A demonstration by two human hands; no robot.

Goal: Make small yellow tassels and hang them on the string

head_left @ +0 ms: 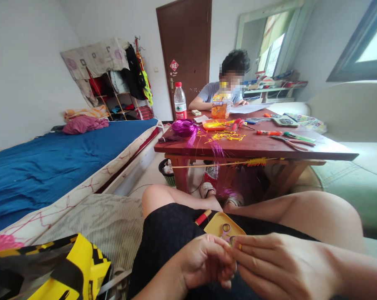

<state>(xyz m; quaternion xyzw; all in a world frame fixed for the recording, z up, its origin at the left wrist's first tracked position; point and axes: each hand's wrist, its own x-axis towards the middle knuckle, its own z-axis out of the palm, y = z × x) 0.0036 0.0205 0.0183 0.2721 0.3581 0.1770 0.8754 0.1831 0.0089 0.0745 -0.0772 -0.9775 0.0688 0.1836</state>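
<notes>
My left hand [207,260] and my right hand [276,266] meet above my lap, fingers pinched together on something tiny that I cannot make out. Just beyond them a small yellow tray [219,225] rests on my black shorts, holding small rings, with a red spool [202,217] at its left edge. A thin yellow strand [219,165] stretches across under the front edge of the red low table [254,146].
The table carries purple fibres [184,127], yellow strands [226,136], an orange dish [214,124], pens, scissors, a water bottle [180,101] and an orange drink bottle [220,105]. Another person sits behind it. A blue-covered bed [51,166] lies left, a yellow-black bag [66,271] near me.
</notes>
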